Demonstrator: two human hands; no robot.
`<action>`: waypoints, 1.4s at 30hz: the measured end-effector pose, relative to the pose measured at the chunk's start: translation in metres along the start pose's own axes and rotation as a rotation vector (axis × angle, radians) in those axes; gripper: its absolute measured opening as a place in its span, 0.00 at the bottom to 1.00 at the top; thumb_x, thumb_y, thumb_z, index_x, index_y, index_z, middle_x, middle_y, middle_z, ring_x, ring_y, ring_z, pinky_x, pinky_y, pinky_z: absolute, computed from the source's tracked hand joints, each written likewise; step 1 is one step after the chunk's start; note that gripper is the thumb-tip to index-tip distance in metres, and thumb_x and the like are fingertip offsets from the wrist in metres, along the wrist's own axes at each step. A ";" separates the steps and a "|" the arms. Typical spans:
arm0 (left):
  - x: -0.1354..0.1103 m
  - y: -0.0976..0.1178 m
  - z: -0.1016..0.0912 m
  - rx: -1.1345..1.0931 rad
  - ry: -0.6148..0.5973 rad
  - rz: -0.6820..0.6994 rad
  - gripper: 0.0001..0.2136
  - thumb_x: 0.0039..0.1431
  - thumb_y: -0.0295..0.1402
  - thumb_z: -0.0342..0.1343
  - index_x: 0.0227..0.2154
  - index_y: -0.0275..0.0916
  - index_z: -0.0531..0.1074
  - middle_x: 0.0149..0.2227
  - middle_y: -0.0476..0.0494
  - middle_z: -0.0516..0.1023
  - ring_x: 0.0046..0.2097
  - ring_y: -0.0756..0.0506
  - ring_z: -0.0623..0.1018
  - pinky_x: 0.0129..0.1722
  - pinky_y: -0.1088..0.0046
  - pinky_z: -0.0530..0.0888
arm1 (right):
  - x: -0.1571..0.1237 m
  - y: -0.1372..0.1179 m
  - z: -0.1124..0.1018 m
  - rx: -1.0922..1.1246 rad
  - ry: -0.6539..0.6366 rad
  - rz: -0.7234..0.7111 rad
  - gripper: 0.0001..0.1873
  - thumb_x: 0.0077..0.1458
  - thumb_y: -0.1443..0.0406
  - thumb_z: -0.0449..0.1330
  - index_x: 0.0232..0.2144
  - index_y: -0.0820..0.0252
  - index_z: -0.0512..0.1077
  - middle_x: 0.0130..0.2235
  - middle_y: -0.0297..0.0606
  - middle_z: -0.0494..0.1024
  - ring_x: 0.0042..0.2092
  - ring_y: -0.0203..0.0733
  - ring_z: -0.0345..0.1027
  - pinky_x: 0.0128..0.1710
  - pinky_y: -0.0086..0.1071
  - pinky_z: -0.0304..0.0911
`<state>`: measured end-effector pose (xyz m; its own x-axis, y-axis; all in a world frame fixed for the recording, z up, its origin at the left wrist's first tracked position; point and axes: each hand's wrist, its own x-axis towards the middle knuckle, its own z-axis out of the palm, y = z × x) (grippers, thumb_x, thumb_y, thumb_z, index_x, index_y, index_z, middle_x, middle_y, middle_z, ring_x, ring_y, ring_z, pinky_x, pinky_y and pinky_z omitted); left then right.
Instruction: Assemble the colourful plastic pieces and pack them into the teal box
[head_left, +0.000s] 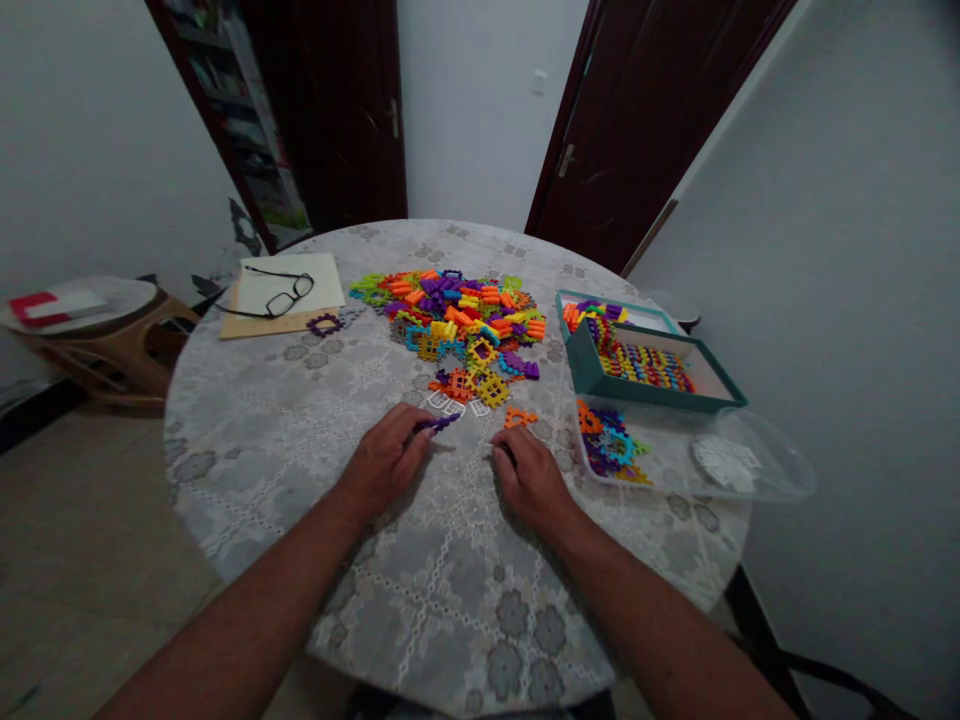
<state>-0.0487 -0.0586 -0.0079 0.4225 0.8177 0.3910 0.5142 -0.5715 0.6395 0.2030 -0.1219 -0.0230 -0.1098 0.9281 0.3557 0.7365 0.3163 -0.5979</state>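
Observation:
My left hand (386, 460) is closed in a pinch on a purple plastic building piece (444, 422), seen nearly edge-on, just above the table. Opposite it, my right hand (529, 472) has thumb and fingers drawn together, with a thin white piece (490, 446) showing at their tips; most of it is hidden. Flat white pieces (451, 405) lie on the cloth beyond the hands. An orange triangular piece (519, 417) rests just past my right hand. Farther back spreads a heap of colourful interlocking plastic pieces (465, 320).
At right stand a teal box (589, 370) of colourful parts and a clear plastic tray (664, 485) holding gear-edged pieces and white ones. Eyeglasses (281, 303) lie on paper (326, 275) at left, near a dark purple piece (325, 324). A patterned cloth covers the round table (255, 430).

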 end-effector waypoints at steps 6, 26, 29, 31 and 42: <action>0.002 0.005 0.002 0.008 0.048 -0.169 0.12 0.75 0.40 0.47 0.50 0.43 0.73 0.45 0.43 0.83 0.44 0.41 0.82 0.48 0.65 0.77 | -0.004 0.001 0.002 -0.046 -0.029 -0.069 0.07 0.70 0.67 0.55 0.43 0.57 0.73 0.42 0.42 0.78 0.45 0.47 0.72 0.49 0.40 0.66; 0.043 -0.004 0.026 -0.054 0.042 0.013 0.16 0.68 0.38 0.55 0.55 0.41 0.74 0.47 0.41 0.84 0.45 0.41 0.83 0.49 0.63 0.79 | -0.006 -0.007 0.003 -0.073 0.032 -0.061 0.07 0.71 0.66 0.52 0.43 0.57 0.71 0.41 0.41 0.77 0.43 0.45 0.71 0.46 0.36 0.67; 0.046 -0.009 0.027 -0.018 0.084 0.045 0.15 0.69 0.38 0.54 0.55 0.41 0.74 0.48 0.40 0.84 0.44 0.41 0.84 0.50 0.64 0.79 | -0.006 -0.010 -0.001 -0.060 0.001 -0.086 0.07 0.70 0.66 0.53 0.43 0.56 0.71 0.41 0.40 0.78 0.42 0.44 0.71 0.46 0.36 0.67; 0.049 -0.010 0.028 -0.011 0.077 0.058 0.15 0.69 0.38 0.53 0.55 0.41 0.74 0.47 0.40 0.84 0.43 0.42 0.83 0.49 0.65 0.79 | -0.007 -0.014 -0.009 -0.054 -0.010 -0.102 0.07 0.69 0.66 0.54 0.43 0.56 0.72 0.41 0.40 0.78 0.42 0.43 0.71 0.46 0.36 0.68; 0.055 -0.011 0.027 0.011 0.053 -0.052 0.18 0.67 0.42 0.53 0.56 0.43 0.75 0.46 0.41 0.84 0.40 0.39 0.82 0.46 0.61 0.78 | -0.018 -0.003 -0.124 -0.341 0.484 0.053 0.08 0.68 0.65 0.55 0.40 0.55 0.74 0.42 0.43 0.79 0.46 0.47 0.73 0.49 0.40 0.69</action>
<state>-0.0110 -0.0092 -0.0115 0.3552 0.8488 0.3916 0.5425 -0.5284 0.6531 0.2858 -0.1640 0.0617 0.1905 0.7204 0.6669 0.9145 0.1167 -0.3874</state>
